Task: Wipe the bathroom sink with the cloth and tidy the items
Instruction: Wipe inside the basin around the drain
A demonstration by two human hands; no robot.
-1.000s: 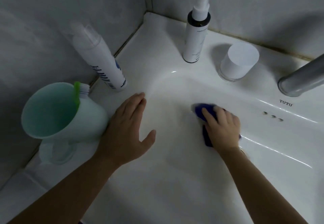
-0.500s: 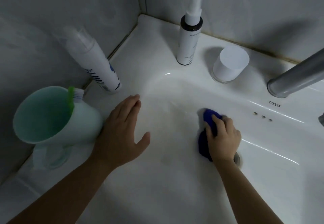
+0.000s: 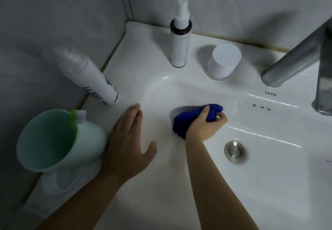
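My right hand (image 3: 206, 125) is closed around a bunched blue cloth (image 3: 183, 121) and presses it against the sloping back wall of the white sink (image 3: 269, 184). My left hand (image 3: 125, 143) lies flat and open on the sink's left rim, fingers apart, its edge touching a pale green cup (image 3: 59, 139) that holds a green toothbrush (image 3: 73, 118). A white foam bottle (image 3: 93, 80) leans against the left wall. A white spray bottle (image 3: 180, 39) and a white-lidded jar (image 3: 223, 61) stand upright on the back ledge.
The metal faucet spout (image 3: 294, 60) reaches in from the upper right over the basin. The steel drain plug (image 3: 234, 151) sits in the basin floor, right of my right forearm. Tiled walls close off the left and back sides.
My right hand has swept the cloth across the basin's back wall and now grips it more tightly bunched. The drain plug has come into view. My left hand stays on the rim.
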